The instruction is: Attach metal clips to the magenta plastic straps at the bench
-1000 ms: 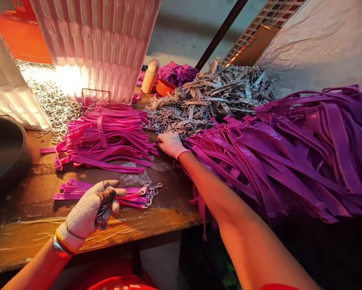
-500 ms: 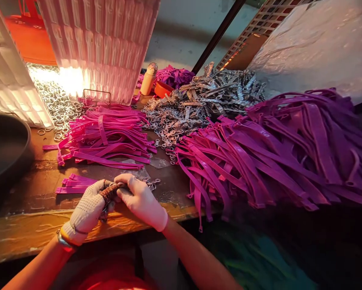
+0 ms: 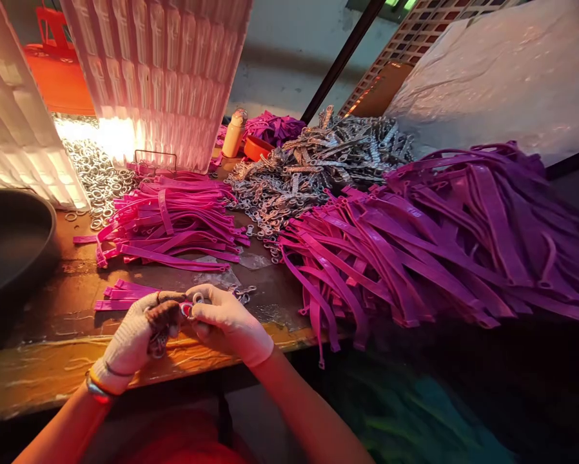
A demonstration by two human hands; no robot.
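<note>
Close together over the table's front edge, both hands are in pale gloves. My left hand (image 3: 132, 335) is closed, its fingers curled around small metal links (image 3: 158, 343) that show below the brown, worn glove fingers. My right hand (image 3: 229, 322) pinches a small metal ring (image 3: 198, 298) between thumb and forefinger. Between the fingertips of the two hands shows a small red-and-white piece (image 3: 186, 310), too small to name. Just behind my left hand lies a short row of magenta straps (image 3: 120, 295). A few loose metal links (image 3: 244, 294) lie behind my right hand.
A heap of magenta straps (image 3: 173, 219) lies ahead, with metal rings (image 3: 98, 187) beyond it. Metal chain pieces (image 3: 328, 154) are piled behind, and a large purple strap pile (image 3: 415, 238) spreads rightward. A black basin (image 3: 16, 241) stands left; a bottle (image 3: 235, 133) stands at the back.
The metal ring and the red-and-white piece now show at the fingertips. My left hand has shifted slightly left and turned, showing the links below its fingers. The view has shifted a little.
</note>
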